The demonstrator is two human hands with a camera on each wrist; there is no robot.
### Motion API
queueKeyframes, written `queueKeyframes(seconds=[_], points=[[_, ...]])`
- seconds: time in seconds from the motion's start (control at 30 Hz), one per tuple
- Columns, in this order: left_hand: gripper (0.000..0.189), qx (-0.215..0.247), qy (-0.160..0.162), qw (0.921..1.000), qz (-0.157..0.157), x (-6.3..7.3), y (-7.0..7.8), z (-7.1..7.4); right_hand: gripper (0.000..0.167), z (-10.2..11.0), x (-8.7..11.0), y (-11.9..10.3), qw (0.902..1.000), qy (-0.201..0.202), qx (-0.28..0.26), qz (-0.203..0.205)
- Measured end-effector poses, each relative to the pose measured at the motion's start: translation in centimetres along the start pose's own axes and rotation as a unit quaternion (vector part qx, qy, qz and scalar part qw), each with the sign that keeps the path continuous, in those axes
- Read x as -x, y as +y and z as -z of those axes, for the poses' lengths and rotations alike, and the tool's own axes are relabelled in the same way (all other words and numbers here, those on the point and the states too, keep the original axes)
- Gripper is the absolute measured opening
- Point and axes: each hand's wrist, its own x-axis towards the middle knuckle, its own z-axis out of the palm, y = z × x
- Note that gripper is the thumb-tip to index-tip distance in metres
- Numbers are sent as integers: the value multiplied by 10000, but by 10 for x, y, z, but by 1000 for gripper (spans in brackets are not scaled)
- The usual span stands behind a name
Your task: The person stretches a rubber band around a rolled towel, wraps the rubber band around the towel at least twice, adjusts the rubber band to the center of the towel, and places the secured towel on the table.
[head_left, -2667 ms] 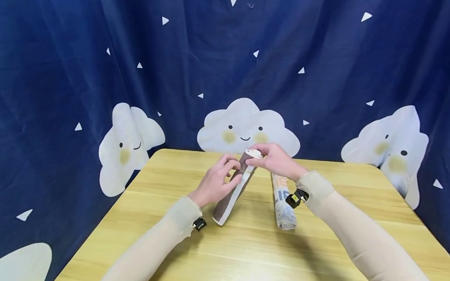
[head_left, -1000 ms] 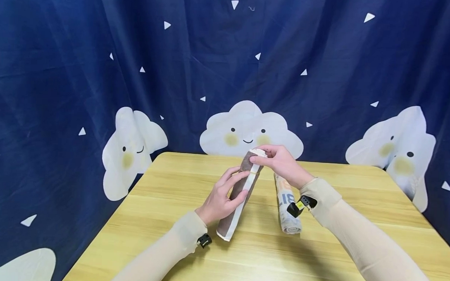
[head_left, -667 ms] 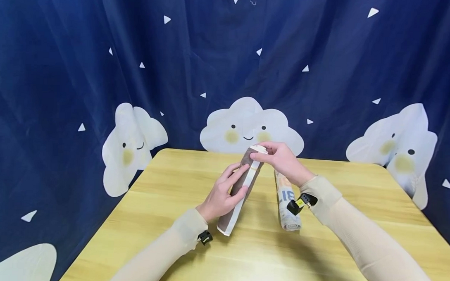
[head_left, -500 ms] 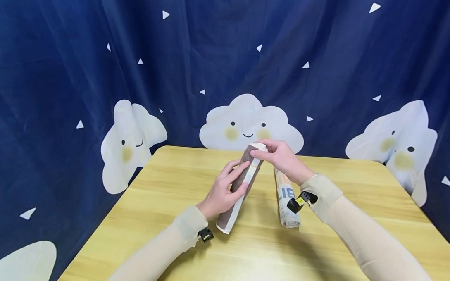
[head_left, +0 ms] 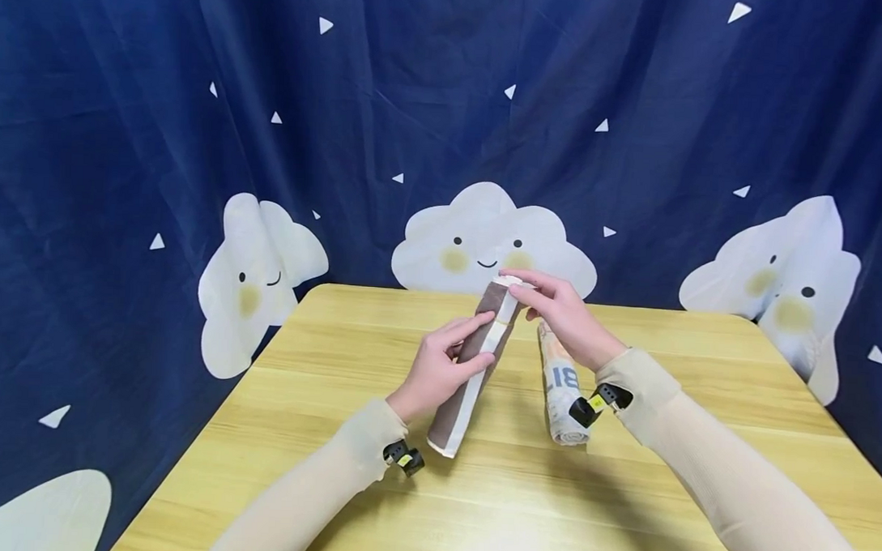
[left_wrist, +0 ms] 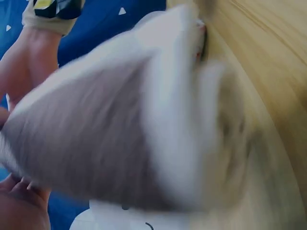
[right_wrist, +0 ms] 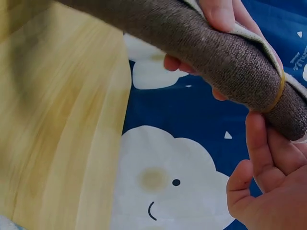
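A rolled towel [head_left: 474, 374], brown with a white border strip, stands slanted above the wooden table, its far end raised. Around its upper part runs a thin yellowish rubber band [right_wrist: 280, 91], clearest in the right wrist view. My left hand [head_left: 438, 369] holds the roll's middle, thumb on the white strip and fingers on the brown side. At the raised end, my right hand [head_left: 560, 312] pinches the roll with thumb and fingers; in the right wrist view some of its fingers [right_wrist: 256, 139] are under the roll. The left wrist view shows the towel blurred and close.
A second rolled towel [head_left: 563, 385], pale with orange and blue print, lies on the wooden table [head_left: 321, 369] right of the held roll, partly behind the right wrist's camera [head_left: 598, 404]. A dark blue curtain [head_left: 375, 87] with clouds hangs behind the table.
My left fingers, earlier hooked near the band, now lie along the towel's middle. The towel has swung slightly more upright, and my right fingers have shifted and straightened a little at its upper end.
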Motion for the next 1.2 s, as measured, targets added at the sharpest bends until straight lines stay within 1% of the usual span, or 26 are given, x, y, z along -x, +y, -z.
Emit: queueKeyframes(seconds=[0.1, 0.2, 0.3, 0.37, 0.43, 0.5, 0.6, 0.67, 0.7, 0.73, 0.77, 0.8, 0.83, 0.9, 0.97, 1.0, 1.07, 1.1, 1.13, 1.2], points=[[60, 118, -297, 9991, 262, 1, 4, 1, 45, 0, 2, 3, 10000, -83, -31, -46], [59, 130, -384, 9989, 234, 2, 5, 1, 44, -1, 2, 4, 9999, -43, 81, -57], [55, 194, -335, 9992, 62, 1, 5, -1, 43, -4, 0, 3, 9998, 51, 146, -85], [52, 275, -255, 9993, 27, 1, 5, -2, 43, -6, 0, 2, 9997, 102, 203, -99], [51, 387, -163, 9991, 102, 2, 4, -2, 44, -8, -1, 1, 9995, 136, 250, -111], [52, 547, -89, 9982, 245, 3, 4, -1, 45, -9, 1, 0, 9994, 163, 287, -59], [53, 796, -52, 9961, 376, 5, 5, 1, 42, -10, 5, 3, 9990, 353, 175, 220], [54, 919, -62, 9950, 386, 7, 7, 2, 34, -10, 10, 7, 9962, 527, 86, 681], [55, 960, -59, 9946, 383, 7, 8, 3, 28, -10, 13, 9, 9930, 637, 149, 979], [55, 995, -48, 9943, 368, 7, 9, 3, 22, -10, 16, 12, 9880, 759, 277, 1320], [55, 1017, -29, 9942, 348, 8, 10, 3, 17, -10, 18, 15, 9805, 871, 489, 1690], [55, 1034, -7, 9941, 332, 8, 11, 4, 13, -10, 20, 18, 9702, 980, 771, 2080], [55, 1048, 22, 9940, 312, 8, 12, 4, 13, -11, 22, 20, 9572, 1051, 1045, 2487], [55, 1065, 71, 9939, 262, 8, 14, 5, 20, -13, 25, 23, 9251, 1195, 1644, 3208], [54, 1090, 114, 9938, 209, 8, 16, 6, 25, -15, 26, 24, 8925, 1270, 2061, 3806], [54, 1103, 126, 9936, 193, 8, 16, 6, 27, -17, 26, 24, 8783, 1289, 2222, 4033], [54, 1089, 147, 9938, 167, 8, 17, 6, 27, -19, 26, 25, 8554, 1363, 2525, 4312], [54, 1067, 160, 9940, 166, 8, 17, 6, 25, -21, 25, 25, 8474, 1410, 2664, 4372], [54, 1040, 180, 9943, 171, 9, 17, 6, 24, -22, 25, 26, 8421, 1457, 2770, 4392], [55, 967, 220, 9948, 216, 9, 17, 5, 20, -23, 25, 27, 8382, 1502, 2915, 4357]])
